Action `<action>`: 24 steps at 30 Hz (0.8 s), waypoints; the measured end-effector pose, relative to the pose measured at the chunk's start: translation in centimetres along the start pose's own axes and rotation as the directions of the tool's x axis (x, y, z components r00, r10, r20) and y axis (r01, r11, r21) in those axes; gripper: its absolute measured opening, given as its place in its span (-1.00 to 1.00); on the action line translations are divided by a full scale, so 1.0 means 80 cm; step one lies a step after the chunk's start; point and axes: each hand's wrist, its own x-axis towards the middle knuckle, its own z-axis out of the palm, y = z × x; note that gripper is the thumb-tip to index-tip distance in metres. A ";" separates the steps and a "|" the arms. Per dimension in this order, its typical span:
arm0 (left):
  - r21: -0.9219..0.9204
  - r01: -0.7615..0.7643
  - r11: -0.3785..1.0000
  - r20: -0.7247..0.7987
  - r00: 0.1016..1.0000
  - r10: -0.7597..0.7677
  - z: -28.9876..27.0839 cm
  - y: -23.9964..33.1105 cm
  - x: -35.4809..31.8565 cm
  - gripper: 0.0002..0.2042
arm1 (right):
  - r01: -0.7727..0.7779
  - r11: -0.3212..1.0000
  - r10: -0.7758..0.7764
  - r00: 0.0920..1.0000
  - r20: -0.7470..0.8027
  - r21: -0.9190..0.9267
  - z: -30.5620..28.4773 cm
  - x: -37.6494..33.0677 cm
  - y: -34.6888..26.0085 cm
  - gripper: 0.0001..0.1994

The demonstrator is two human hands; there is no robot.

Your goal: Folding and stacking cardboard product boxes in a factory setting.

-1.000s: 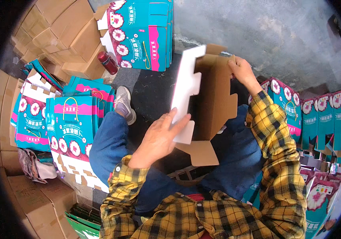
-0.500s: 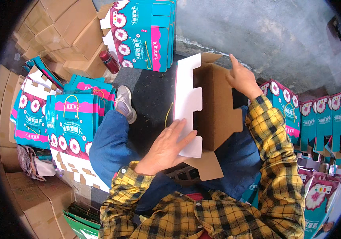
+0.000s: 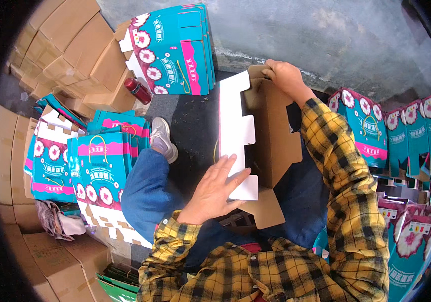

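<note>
An unfolded cardboard gift box [image 3: 276, 136] stands open over my lap, brown inside, with notched white tabs along its left edge. My left hand [image 3: 215, 189] lies on the box's near left side, fingers stretched out against the white flap [image 3: 233, 126]. At the far right corner my right hand [image 3: 287, 80] pinches the brown end flap [image 3: 258, 71] between thumb and fingers. The near brown end flap [image 3: 266, 211] sticks outward toward me. A yellow cord handle shows in part beside my left fingertips. The box's outer face is mostly hidden.
Flat teal and pink boxes [image 3: 100, 171] are stacked at left, others [image 3: 175, 50] lean against the grey wall. Made-up teal boxes [image 3: 361, 126] stand in rows at right. Brown cartons [image 3: 69, 45] pile up at far left, near a red flask [image 3: 137, 90].
My right hand has gone from a pointing finger beside the box to gripping its far end flap, moving slightly left. My left hand stays on the white flap. The view has shifted slightly.
</note>
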 end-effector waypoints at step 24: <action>0.183 0.275 0.944 -0.367 0.910 -0.194 0.107 0.053 0.029 -0.45 | 0.085 0.988 -0.030 0.926 0.377 -0.129 0.010 -0.035 -0.032 -0.54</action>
